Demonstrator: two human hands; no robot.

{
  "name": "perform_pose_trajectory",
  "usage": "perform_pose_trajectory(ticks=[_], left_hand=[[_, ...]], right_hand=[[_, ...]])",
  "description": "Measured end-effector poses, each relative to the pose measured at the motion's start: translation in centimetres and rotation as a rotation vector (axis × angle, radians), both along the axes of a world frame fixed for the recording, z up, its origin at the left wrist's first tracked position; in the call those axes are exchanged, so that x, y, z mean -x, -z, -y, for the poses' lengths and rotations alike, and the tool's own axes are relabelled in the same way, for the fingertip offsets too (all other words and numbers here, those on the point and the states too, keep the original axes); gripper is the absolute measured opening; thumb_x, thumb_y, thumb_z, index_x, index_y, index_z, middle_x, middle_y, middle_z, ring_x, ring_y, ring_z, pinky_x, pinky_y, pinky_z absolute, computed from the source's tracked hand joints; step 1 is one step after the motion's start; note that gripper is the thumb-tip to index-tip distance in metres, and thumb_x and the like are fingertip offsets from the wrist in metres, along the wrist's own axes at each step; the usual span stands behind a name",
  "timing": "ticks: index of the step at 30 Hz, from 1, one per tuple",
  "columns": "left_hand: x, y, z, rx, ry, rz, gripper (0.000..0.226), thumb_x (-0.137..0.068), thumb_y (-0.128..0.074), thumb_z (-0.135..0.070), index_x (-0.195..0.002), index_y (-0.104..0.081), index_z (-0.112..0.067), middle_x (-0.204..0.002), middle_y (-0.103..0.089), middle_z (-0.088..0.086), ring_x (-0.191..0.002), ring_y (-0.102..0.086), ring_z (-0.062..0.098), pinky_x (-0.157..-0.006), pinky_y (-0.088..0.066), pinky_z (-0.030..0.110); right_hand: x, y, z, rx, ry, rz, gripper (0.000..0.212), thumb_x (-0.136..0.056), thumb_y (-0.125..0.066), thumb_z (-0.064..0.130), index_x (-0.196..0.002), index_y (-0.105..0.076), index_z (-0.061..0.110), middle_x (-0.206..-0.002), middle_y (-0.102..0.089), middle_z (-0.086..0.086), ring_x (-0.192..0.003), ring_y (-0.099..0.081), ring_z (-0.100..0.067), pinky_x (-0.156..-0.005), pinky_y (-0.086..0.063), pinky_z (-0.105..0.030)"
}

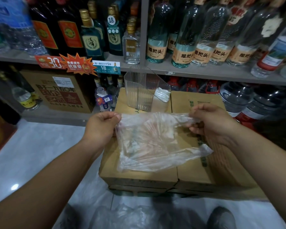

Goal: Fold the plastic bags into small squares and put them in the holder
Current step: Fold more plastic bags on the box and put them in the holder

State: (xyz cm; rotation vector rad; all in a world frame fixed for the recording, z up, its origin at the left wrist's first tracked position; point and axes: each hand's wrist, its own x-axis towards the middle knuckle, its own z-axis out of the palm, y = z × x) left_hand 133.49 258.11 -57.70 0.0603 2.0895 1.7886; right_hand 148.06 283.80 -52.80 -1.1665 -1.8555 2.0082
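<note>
A thin clear plastic bag (155, 142) hangs stretched between my hands above two cardboard boxes (195, 172). My left hand (101, 128) pinches its upper left corner. The upper right end is gripped by my right hand (211, 123). The bag's lower part drapes onto the box tops, crumpled. Behind it, at the boxes' far edge, stands a clear ribbed plastic holder (139, 91) with folded white bag squares (162, 95) in its low front section.
Shelves of glass bottles (185, 38) run across the back, with large water jugs (238, 96) at right and a brown carton (61, 91) at left. A heap of loose clear bags (127, 215) lies on the pale floor near my shoe (221, 219).
</note>
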Motion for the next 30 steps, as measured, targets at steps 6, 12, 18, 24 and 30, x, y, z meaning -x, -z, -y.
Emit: perform_pose_trajectory(ticks=[6,12,18,24,30], left_hand=[[0.4,0.4,0.6,0.043,-0.022,0.006,0.013,-0.098,-0.067,-0.018,-0.104,-0.075,-0.010,-0.099,-0.075,0.004,-0.088,-0.068,0.019,-0.073,-0.055,0.030],[0.4,0.2,0.8,0.049,0.011,-0.005,0.011,-0.098,-0.067,-0.017,-0.098,-0.075,-0.010,-0.092,-0.075,0.007,-0.084,-0.067,0.020,-0.084,-0.056,0.038],[0.3,0.2,0.8,0.080,0.038,-0.017,0.011,-0.098,-0.066,-0.015,-0.095,-0.075,-0.009,-0.085,-0.074,0.010,-0.079,-0.066,0.022,-0.083,-0.057,0.040],[0.0,0.1,0.4,0.133,0.049,-0.096,0.015,-0.099,-0.063,-0.014,-0.087,-0.072,-0.015,-0.078,-0.072,0.003,-0.072,-0.061,0.015,-0.063,-0.048,0.022],[-0.2,0.1,0.5,0.097,0.058,-0.063,0.012,-0.099,-0.064,-0.014,-0.092,-0.074,-0.012,-0.069,-0.073,-0.004,-0.063,-0.064,0.010,-0.054,-0.050,0.019]], right_hand=[[-1.7,-0.7,-1.8,0.084,-0.263,-0.044,0.030,-0.098,-0.039,-0.008,-0.100,-0.068,-0.001,-0.094,-0.066,-0.019,-0.080,-0.066,-0.025,-0.066,-0.059,-0.030],[-3.0,-0.3,-2.2,-0.426,-0.606,0.186,0.011,-0.093,-0.067,0.004,-0.099,-0.075,0.009,-0.088,-0.075,-0.012,-0.082,-0.071,-0.025,-0.078,-0.060,-0.031],[-3.7,-0.6,-2.4,-0.698,-0.674,0.255,0.023,-0.092,-0.071,0.028,-0.079,-0.072,0.010,-0.081,-0.070,-0.014,-0.078,-0.066,-0.028,-0.079,-0.053,-0.041],[-3.8,-1.1,-1.8,-0.261,-0.629,0.149,0.015,-0.089,-0.071,0.005,-0.093,-0.060,-0.005,-0.085,-0.072,-0.022,-0.073,-0.069,-0.022,-0.067,-0.057,-0.029],[-3.9,-0.1,-3.0,-0.099,-0.330,0.112,0.025,-0.088,-0.065,-0.011,-0.110,-0.061,0.001,-0.084,-0.070,-0.022,-0.067,-0.071,-0.022,-0.059,-0.062,-0.027]])
